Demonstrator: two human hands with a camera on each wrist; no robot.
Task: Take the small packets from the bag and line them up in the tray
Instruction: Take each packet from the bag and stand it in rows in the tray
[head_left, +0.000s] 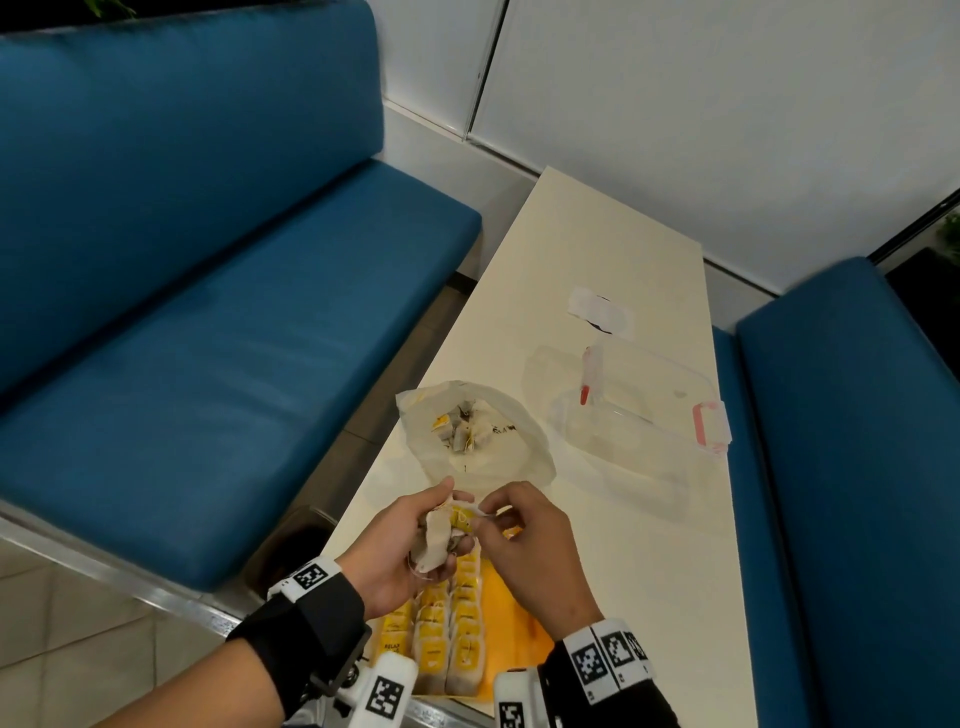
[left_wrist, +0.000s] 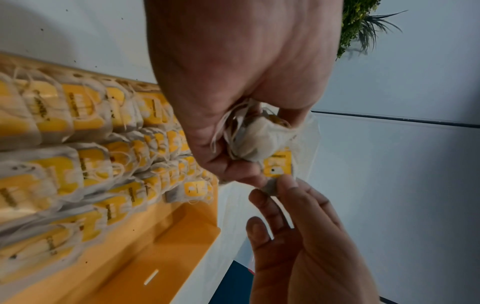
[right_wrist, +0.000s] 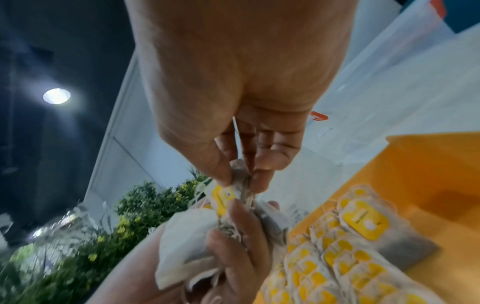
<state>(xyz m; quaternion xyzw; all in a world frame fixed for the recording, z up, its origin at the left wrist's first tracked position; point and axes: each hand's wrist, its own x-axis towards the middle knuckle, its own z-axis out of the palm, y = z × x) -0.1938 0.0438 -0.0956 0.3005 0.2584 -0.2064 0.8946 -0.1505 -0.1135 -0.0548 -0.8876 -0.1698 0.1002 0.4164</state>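
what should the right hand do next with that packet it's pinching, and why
Probably pull one packet free of the clump. The left hand grips a bunch of packets with tangled strings, and the right hand pinches just one at its top. The orange tray below holds rows with bare floor beside them, so the freed packet could go there.

Both forearms enter from the bottom edge of the head view, each wrist in a black band. The left hand (head_left: 415, 551) is curled round a bunch of packets (head_left: 436, 540) at lower centre. The right hand (head_left: 530, 540), just beside it, pinches one between thumb and fingertips (right_wrist: 262, 181).
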